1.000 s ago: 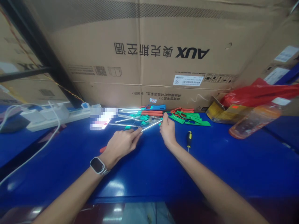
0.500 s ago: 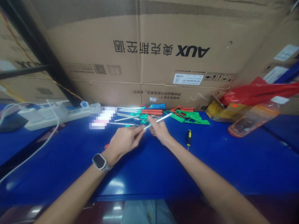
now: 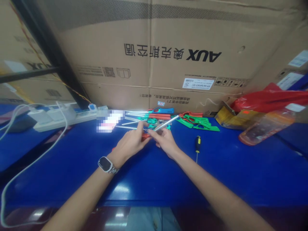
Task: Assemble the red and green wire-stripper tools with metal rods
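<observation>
My left hand [image 3: 130, 143], with a watch on its wrist, is closed around a red lighter handle [image 3: 145, 136]; most of it is hidden, with red showing at both sides of the hand. A thin wire [image 3: 144, 130] shows between the two hands at the fingertips. My right hand [image 3: 167, 143] is closed on a slim silver metal tube [image 3: 168, 122], which slants up to the right. Just beyond lie loose lighter parts: silver rods [image 3: 131, 123], red handles [image 3: 161, 116], a blue handle [image 3: 165, 110] and green inner pieces [image 3: 151, 121].
Green handle shells [image 3: 199, 123] lie right of the pile, and a yellow-black screwdriver [image 3: 197, 145] nearer me. A drink bottle [image 3: 267, 126], red bag [image 3: 269, 98] and torn box [image 3: 225, 117] stand right. A power strip [image 3: 53, 123] with cables is left; a large carton [image 3: 168, 29] stands behind.
The tube has shifted slightly right and now points more steeply upward. My left fingers have lifted and the red handle shows between the hands. The whole view has shifted a little.
</observation>
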The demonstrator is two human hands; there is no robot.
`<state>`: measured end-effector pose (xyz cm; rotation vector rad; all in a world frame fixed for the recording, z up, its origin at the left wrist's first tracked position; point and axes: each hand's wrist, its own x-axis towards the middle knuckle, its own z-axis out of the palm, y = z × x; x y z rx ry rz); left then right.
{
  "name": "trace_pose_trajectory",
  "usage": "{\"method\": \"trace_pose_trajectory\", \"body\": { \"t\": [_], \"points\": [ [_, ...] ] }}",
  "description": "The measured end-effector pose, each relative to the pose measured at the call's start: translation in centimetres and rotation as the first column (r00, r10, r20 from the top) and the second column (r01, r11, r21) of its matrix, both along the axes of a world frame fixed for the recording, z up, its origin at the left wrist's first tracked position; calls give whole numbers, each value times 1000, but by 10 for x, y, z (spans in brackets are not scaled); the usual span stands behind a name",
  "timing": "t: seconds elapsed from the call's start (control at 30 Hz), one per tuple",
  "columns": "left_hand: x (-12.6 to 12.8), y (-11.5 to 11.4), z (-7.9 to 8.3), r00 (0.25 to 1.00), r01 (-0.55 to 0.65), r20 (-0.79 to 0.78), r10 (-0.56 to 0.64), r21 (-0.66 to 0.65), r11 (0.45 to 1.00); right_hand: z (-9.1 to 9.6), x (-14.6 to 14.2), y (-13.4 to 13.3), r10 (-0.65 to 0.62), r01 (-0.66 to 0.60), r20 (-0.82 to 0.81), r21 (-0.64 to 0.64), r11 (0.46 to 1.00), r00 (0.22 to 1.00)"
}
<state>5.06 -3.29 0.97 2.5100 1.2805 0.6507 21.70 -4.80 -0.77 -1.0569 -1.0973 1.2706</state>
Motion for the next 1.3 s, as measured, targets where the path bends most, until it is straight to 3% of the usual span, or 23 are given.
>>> {"method": "trace_pose_trajectory", "body": {
  "t": [0.13,0.33,0.5,0.7,0.87,0.97,1.03,1.1,1.2,1.3],
  "points": [
    [-1,0,-2,1000,-4,-28,4,15,1000,0,-1,-1,33,-33,32,9,999,999],
    [-3,-2,1,1000,6,-1,-6,28,1000,4,4,-4,44,-35,-106,89,995,993],
    [-1,-5,2,999,-10,43,11,-22,1000,6,4,-5,173,-164,-66,124,979,983],
    [4,-7,4,999,-38,30,40,-75,996,7,5,-1,196,-195,-1,128,972,981],
    [10,-7,7,994,-28,101,34,-53,998,11,5,3,155,-158,34,155,975,987],
    [19,-1,14,967,27,252,-21,-22,999,16,10,5,86,-81,-13,228,970,996],
    [27,5,18,896,107,440,-62,-77,991,16,16,4,41,-22,-64,273,962,997],
    [35,12,20,768,201,640,-24,-206,958,12,21,1,8,6,-46,286,958,999],
    [50,21,18,522,347,845,116,-334,876,5,21,-6,25,-54,121,244,968,992],
    [61,25,16,316,403,922,225,-345,848,-1,13,-12,99,-144,222,195,970,970]
  ]
}}
